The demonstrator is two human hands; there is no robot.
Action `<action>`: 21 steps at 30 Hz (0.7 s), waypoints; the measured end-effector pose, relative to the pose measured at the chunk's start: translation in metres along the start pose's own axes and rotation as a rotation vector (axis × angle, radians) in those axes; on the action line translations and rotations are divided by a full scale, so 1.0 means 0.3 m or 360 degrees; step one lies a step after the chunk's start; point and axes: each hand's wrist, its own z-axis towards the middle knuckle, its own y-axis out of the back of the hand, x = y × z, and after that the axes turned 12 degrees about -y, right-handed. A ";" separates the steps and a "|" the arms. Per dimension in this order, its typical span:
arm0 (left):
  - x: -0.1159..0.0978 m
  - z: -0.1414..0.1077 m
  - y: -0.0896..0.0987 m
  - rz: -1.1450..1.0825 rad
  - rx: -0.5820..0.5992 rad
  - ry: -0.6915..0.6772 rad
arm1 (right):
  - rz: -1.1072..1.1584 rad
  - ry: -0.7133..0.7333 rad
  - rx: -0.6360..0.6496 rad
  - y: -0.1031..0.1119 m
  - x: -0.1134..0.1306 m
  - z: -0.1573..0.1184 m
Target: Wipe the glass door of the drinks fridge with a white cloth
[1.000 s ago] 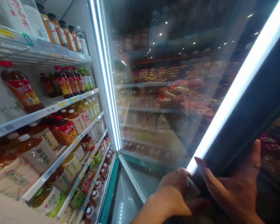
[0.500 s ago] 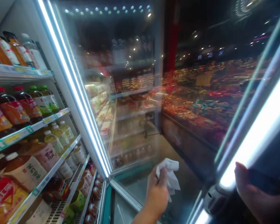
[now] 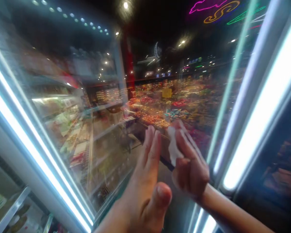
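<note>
- Head view: the left hand stands upright, fingers pressed together and thumb nearest the camera, just beside the tissue.
- The right hand curls, its fingers pinching a crumpled white tissue.
- Both hands are in front of a glass cooler door, between its bright LED strips; blurred shop displays show beyond.

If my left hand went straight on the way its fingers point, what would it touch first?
Your left hand would most likely meet the glass pane of the cooler door first, though reflections make the depth hard to judge. The white tissue in your right hand sits off to the side.
</note>
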 end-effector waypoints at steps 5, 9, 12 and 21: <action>0.226 0.168 0.294 0.1178 -0.0092 -0.0762 | -0.0997 0.0196 -0.0027 -0.138 -0.088 0.146; 0.412 0.207 0.431 0.1457 -0.0169 -0.0895 | -0.1232 0.0581 0.0407 -0.292 -0.057 0.151; 0.478 0.209 0.495 0.1425 -0.0152 -0.0849 | -0.1331 0.0424 0.0263 -0.307 -0.009 0.220; 0.498 0.161 0.491 0.1330 0.0046 -0.0742 | -0.1280 0.0985 0.1163 -0.280 0.027 0.199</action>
